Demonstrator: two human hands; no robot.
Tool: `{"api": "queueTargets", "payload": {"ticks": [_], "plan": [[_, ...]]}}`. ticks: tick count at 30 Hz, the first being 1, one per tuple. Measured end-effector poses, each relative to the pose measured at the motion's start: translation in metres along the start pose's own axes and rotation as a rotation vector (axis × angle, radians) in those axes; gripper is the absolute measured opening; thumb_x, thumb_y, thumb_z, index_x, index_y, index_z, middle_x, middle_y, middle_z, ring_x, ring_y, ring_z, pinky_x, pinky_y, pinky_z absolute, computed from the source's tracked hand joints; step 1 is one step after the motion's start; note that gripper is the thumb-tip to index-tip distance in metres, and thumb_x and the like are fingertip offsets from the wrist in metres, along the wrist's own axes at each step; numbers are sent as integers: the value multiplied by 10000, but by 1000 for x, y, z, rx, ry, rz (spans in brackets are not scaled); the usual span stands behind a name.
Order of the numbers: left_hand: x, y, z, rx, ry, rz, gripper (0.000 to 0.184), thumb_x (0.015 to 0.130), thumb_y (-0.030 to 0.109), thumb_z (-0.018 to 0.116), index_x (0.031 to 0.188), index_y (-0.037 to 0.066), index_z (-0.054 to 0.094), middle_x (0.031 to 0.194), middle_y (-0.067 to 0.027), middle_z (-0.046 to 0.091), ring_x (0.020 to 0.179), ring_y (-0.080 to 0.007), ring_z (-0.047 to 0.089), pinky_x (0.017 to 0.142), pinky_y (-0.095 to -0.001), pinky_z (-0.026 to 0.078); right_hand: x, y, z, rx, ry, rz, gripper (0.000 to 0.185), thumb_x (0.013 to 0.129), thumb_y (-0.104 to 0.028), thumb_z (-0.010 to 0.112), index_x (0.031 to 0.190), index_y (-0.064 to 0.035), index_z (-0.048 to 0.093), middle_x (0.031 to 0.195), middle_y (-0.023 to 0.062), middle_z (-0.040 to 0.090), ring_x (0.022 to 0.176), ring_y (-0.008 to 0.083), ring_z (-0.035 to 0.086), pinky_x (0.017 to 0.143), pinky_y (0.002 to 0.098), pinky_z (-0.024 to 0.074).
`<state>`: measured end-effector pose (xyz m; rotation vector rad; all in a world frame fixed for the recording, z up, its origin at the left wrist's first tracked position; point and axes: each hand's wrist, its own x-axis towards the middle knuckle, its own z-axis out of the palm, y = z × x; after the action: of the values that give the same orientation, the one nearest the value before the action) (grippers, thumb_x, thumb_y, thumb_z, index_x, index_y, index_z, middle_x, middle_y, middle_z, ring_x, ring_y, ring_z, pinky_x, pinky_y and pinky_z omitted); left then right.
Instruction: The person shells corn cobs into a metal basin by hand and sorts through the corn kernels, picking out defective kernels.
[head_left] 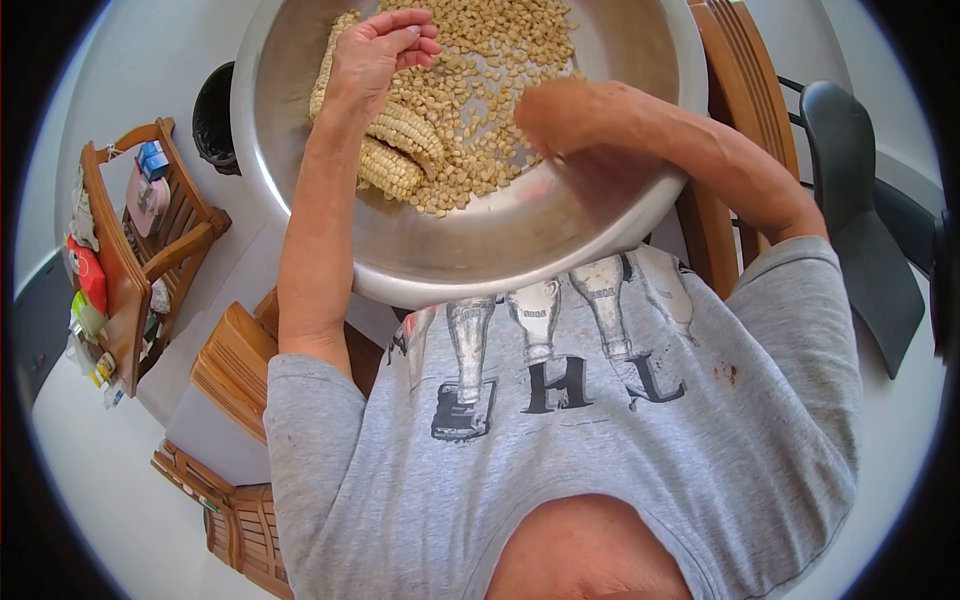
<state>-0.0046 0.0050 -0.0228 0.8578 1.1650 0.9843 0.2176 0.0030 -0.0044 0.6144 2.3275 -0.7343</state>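
Observation:
A large metal basin (430, 262) holds loose corn kernels (470, 165) and several corn cobs (392, 168) with kernels on them, lying at its left side. Above the cobs is my left hand (385, 55), with its fingers curled and the thumb pressed toward them; whatever may be in them does not show. My right hand (555, 118) hangs over the right part of the kernels, bent down at the wrist. Motion smears it and its fingers are hidden, so its hold cannot be seen.
Wooden chairs (235, 365) stand on the left, one beside a dark bin (214, 118). A wooden seat with bags and packages (88, 275) is at the far left. Close to the basin's right rim are wooden furniture (750, 80) and a black chair (845, 150).

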Motion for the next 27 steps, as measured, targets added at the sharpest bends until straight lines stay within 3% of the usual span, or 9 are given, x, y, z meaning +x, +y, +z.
{"api": "queueTargets", "payload": {"ticks": [3,6,9,12,15,18,21,24,27], "plan": [[6,-6,-5,-7,-32,29,199,861,28,517,1036,-49,571,890,-102,621,743,-136,617,661,-233,525,4,19,-15,137,162,220,106,689,-58,610,777,-49,667,693,134,632,635,265,623,573,355,490],[5,-5,-5,-11,-26,50,194,860,28,519,1029,-53,570,888,-104,621,745,-139,617,664,-235,526,9,28,-19,108,510,75,159,740,-82,596,884,-68,663,676,131,621,637,258,611,584,365,472],[5,0,-4,-29,-9,88,194,865,50,530,1020,-62,563,876,-114,624,733,-147,623,648,-230,526,12,6,-4,420,466,-326,241,786,-127,575,1021,-98,622,637,123,600,595,266,589,569,381,455],[-1,7,6,-6,49,35,142,871,44,501,972,-32,565,789,-98,621,661,-152,614,581,-242,508,18,-24,13,328,207,-398,331,790,-162,587,1119,-130,569,607,119,581,567,262,574,549,395,452],[3,1,6,-11,41,67,141,867,25,498,968,-46,565,758,-101,616,623,-151,611,559,-240,510,15,-37,17,109,217,-363,346,766,-187,615,1105,-145,567,590,111,572,563,260,579,530,397,454],[2,0,3,9,39,71,139,865,22,495,961,-47,569,753,-99,617,620,-150,610,560,-237,509,19,-27,8,-127,409,-212,264,754,-207,629,1007,-140,597,593,102,579,559,260,583,512,398,452],[-1,7,7,22,56,62,145,861,17,499,968,-49,569,765,-98,614,628,-148,610,562,-240,510,21,-8,-7,-193,418,-22,195,754,-212,629,927,-129,601,598,101,583,558,265,585,518,398,452],[-2,10,8,-4,57,74,148,858,10,497,972,-53,568,781,-99,610,635,-150,611,560,-242,510,10,-14,-14,71,414,-32,192,760,-200,621,933,-118,606,604,106,584,571,261,585,546,398,454],[0,6,5,-32,43,80,150,859,6,489,972,-56,568,797,-103,607,641,-154,611,558,-246,511,13,-22,-4,255,401,-158,181,761,-153,572,927,-94,610,683,122,610,682,279,613,603,406,482]]}}
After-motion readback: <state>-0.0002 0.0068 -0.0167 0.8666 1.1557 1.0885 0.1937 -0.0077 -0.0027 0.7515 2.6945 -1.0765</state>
